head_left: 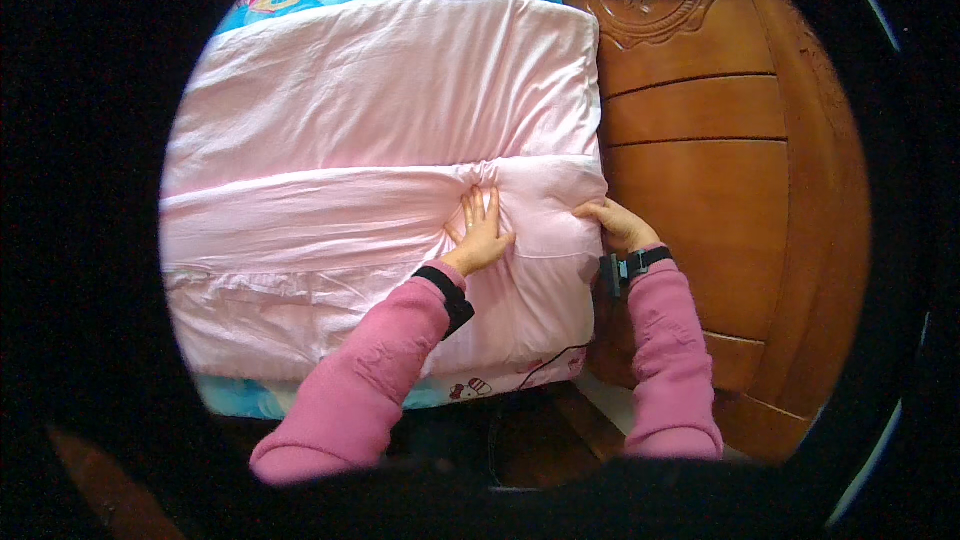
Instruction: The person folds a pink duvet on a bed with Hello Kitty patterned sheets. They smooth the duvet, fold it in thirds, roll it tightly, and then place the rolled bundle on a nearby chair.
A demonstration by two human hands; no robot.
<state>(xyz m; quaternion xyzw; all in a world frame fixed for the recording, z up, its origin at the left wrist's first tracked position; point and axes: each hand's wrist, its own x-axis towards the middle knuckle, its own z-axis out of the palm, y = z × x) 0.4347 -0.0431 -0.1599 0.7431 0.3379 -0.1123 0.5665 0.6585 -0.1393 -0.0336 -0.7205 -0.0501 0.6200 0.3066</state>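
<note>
A pale pink quilt [380, 80] lies folded lengthwise, with wrinkles running across it. My left hand [480, 237] presses on the folded layer near its right end, fingers spread. The fabric bunches and creases around those fingertips. At the quilt's right edge, my right hand [622, 224] grips the folded end. Its thumb and forefinger side rest on the pink fabric, and the other fingers are partly hidden beside the edge.
Under the quilt is a blue and pink patterned sheet [475, 390], showing along the near and far edges. A brown wooden panel [700, 240] with carving stands at the right. Black bands circle both wrists, and the right one carries a small dark device [612, 273].
</note>
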